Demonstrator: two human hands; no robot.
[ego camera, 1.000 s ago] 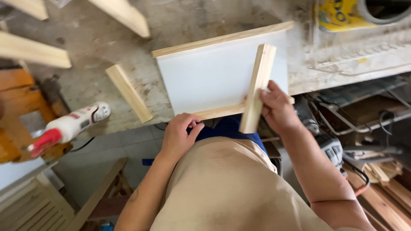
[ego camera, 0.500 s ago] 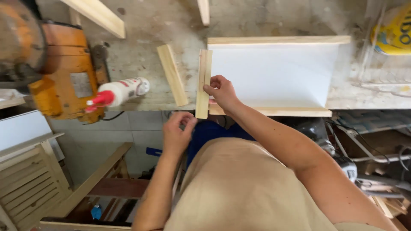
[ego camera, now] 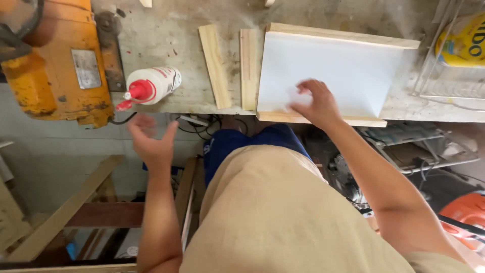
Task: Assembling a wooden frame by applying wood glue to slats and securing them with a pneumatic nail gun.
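Note:
A white panel [ego camera: 348, 65] with wooden strips along its far and near edges lies on the workbench [ego camera: 172, 38]. My right hand [ego camera: 313, 103] rests on the panel's near edge, fingers spread, holding nothing. Two loose wooden strips lie left of the panel: one [ego camera: 248, 68] right beside it, another [ego camera: 214, 65] slightly angled. A white glue bottle with a red nozzle [ego camera: 151, 86] lies on its side at the bench's front edge. My left hand [ego camera: 151, 141] hangs open in the air just below and in front of the bottle.
An orange machine [ego camera: 55, 65] fills the bench's left end. A wire rack [ego camera: 449, 86] with a yellow container [ego camera: 462, 43] stands at the right. Below the bench are cables, wooden boards [ego camera: 65, 212] and an orange tool [ego camera: 465, 210].
My right hand has let go of the wooden strip, now lying left of the panel, and moved onto the panel. My left hand has opened and shifted left toward the glue bottle.

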